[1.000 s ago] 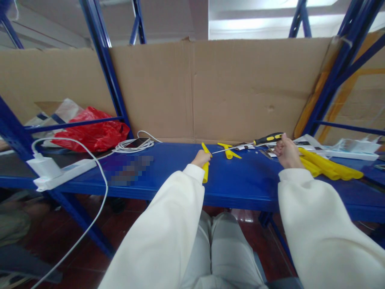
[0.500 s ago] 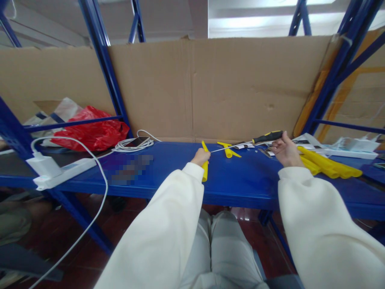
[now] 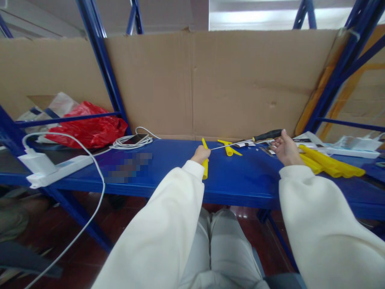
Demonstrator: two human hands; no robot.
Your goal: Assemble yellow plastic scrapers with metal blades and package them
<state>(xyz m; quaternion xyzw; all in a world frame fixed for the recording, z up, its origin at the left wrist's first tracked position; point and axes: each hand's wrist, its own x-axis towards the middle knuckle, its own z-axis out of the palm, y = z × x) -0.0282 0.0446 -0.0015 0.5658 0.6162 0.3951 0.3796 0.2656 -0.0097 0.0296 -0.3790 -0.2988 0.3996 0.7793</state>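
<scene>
My left hand (image 3: 201, 155) is closed around a yellow plastic tube-like piece (image 3: 205, 170), whose two ends stick out above and below the fingers. In my right hand (image 3: 286, 151), the fingertips pinch the end of the black handle of a long screwdriver (image 3: 267, 135). Its thin shaft slants down leftward to the yellow piece, and the tip is hidden at my left hand. Behind the shaft, a yellow T-shaped piece (image 3: 229, 151) lies on the blue shelf (image 3: 237, 180). Several yellow tubes (image 3: 333, 162) rest just right of my right hand.
At left stand a white power strip (image 3: 64, 171) with a plugged-in adapter, a coiled white cable (image 3: 120, 143), a phone (image 3: 136, 139) and a red plastic bag (image 3: 90, 126). Cardboard (image 3: 240, 84) walls the back. Blue posts (image 3: 105, 64) rise at both sides.
The screwdriver handle has turned in my right fingers: its yellow stripe showed before, and now mostly black shows. Both hands keep nearly the same place; the view has shifted slightly.
</scene>
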